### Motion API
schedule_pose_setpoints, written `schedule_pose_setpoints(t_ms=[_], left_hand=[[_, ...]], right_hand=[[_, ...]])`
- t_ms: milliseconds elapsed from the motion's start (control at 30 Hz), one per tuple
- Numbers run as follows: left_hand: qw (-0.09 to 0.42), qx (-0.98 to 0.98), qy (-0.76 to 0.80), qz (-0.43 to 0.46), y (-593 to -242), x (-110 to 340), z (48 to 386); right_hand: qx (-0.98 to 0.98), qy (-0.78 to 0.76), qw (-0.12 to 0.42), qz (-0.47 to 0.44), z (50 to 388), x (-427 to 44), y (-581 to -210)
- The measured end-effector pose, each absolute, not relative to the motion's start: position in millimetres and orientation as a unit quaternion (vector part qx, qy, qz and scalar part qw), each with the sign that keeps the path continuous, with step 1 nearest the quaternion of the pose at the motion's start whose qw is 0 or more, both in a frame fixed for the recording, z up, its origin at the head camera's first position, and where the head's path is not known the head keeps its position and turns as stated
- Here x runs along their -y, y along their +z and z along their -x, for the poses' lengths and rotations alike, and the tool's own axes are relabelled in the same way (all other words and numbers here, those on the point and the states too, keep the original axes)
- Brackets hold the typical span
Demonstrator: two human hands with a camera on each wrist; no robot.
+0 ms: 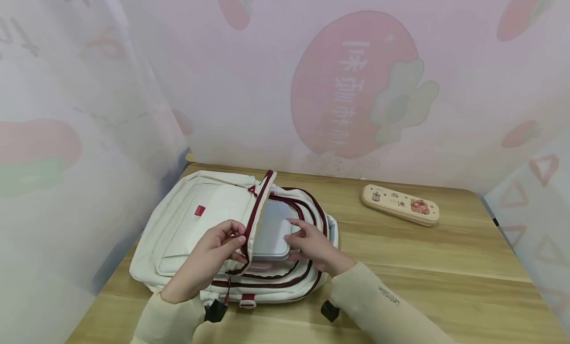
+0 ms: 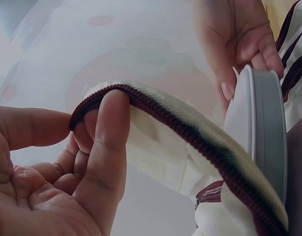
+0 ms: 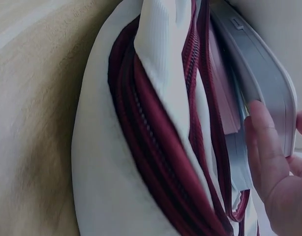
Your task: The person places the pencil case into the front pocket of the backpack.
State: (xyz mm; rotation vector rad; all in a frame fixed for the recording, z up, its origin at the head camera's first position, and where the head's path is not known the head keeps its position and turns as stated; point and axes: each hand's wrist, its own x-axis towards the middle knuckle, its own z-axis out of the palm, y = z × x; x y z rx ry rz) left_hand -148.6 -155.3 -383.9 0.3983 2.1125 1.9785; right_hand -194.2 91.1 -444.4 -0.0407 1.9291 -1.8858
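A cream backpack (image 1: 209, 190) with dark red zips lies on its back on the table, one compartment unzipped. My left hand (image 1: 218, 245) pinches the zipped edge (image 2: 190, 132) of its front panel between thumb and fingers and holds it raised. At the opening, my right hand (image 1: 311, 242) grips the end of a flat grey-white case (image 1: 272, 237) with rounded corners. The case is partly inside the compartment, its far end hidden under the raised panel. Beside it in the compartment shows a flat pink item (image 3: 224, 93), mostly covered; its kind I cannot tell.
A cream pencil case (image 1: 401, 204) with cartoon prints lies at the back right of the wooden table (image 1: 423, 265). Pale printed curtains (image 1: 267, 86) hang behind and at both sides. A buckle strap (image 1: 247, 301) sticks out from the backpack's near side.
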Motion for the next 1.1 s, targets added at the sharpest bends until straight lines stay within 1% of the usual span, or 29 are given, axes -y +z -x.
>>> schedule_pose_setpoints(t_ms=[300,533,733,1100], left_hand=[[0.111,-0.720,0.672,-0.132,-384,158,148],[0.115,-0.716,0.675,-0.133,-385,157,148],[0.113,-0.715,0.677,-0.134,-387,160,148],[0.105,-0.709,0.685,-0.127,-388,163,148]], right_hand=[[-0.701,-0.680,0.213,0.025,200,-70,-451],[-0.713,-0.673,0.198,0.019,200,-64,-454],[-0.718,-0.667,0.199,0.018,198,-58,-454],[-0.700,-0.679,0.221,0.016,202,-79,-451]])
